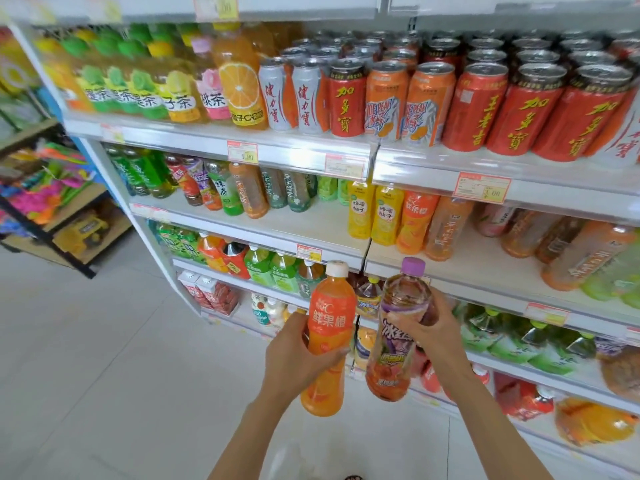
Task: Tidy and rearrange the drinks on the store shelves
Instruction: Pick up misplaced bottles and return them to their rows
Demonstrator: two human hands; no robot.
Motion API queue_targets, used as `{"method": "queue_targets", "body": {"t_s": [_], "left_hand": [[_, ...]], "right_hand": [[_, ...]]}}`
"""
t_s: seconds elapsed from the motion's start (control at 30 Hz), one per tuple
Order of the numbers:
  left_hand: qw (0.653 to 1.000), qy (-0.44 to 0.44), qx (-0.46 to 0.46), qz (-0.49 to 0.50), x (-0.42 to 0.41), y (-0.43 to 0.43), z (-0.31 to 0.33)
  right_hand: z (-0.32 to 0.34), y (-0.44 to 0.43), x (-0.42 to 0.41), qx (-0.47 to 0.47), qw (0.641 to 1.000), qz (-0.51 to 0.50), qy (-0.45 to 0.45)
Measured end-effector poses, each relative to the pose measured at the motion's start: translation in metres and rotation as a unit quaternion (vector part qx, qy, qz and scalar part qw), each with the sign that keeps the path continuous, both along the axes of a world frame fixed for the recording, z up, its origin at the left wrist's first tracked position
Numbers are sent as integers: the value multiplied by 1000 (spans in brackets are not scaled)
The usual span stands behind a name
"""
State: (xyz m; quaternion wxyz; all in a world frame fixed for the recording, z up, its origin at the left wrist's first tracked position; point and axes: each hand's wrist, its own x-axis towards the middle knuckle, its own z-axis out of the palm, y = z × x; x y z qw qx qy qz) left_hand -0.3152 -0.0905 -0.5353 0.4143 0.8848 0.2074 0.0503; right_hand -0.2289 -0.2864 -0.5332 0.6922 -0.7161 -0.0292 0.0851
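Note:
My left hand (298, 355) grips an orange juice bottle (330, 317) with a white cap, held upright in front of the shelves. Beside it, my right hand (433, 327) grips a purple-capped iced tea bottle (398, 348) around its upper half. The two bottles are side by side, almost touching, below the second shelf (304, 223). That shelf holds tea bottles at the left and yellow and orange bottles (388, 216) at the right, with a bare stretch between them.
The top shelf carries bottled teas and rows of red, orange and white cans (485, 105). Lower shelves (540, 379) hold large green and orange bottles. A toy rack (52, 209) stands at the left. Pale tiled floor (121, 375) lies below.

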Motion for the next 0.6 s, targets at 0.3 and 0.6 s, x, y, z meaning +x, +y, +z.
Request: {"method": "queue_targets", "body": {"t_s": [0.3,0.6], "left_hand": [[999,-14,-38,34,-1,-1,2],[998,-35,-47,-8,10,-16,5]], "right_hand": [[14,-10,-2,7,999,24,-21],[20,-34,-6,4,1000,-12,-22]]}}
